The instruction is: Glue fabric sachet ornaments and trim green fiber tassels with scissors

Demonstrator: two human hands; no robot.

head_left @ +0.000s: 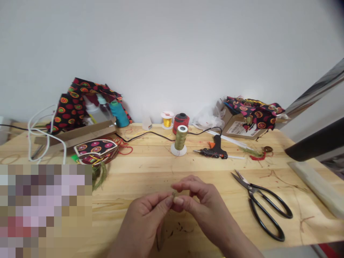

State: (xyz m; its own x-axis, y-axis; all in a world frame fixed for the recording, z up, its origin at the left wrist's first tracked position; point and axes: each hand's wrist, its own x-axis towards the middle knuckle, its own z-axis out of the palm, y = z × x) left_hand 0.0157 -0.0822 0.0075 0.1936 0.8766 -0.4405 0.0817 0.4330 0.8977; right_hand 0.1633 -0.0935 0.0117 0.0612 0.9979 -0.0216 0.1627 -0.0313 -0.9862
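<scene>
Low in the middle of the view, my left hand (146, 218) and my right hand (199, 202) meet fingertip to fingertip over the wooden table (150, 168). Between the pinched fingers sits a tiny olive-green piece of thread (173, 194), gripped from both sides; most of it is hidden by the fingers. A spool of olive-gold thread (180, 139) stands upright straight ahead, farther back. Black scissors (264, 206) lie to the right of my right hand, blades pointing up-left.
A black glue gun (215, 150) lies behind the scissors, its cord running left. Red (180, 122) and gold (167, 120) spools stand by the wall. Patterned fabric (77, 104) and a cardboard box (80, 134) sit back left; another box with fabric (249, 118) back right.
</scene>
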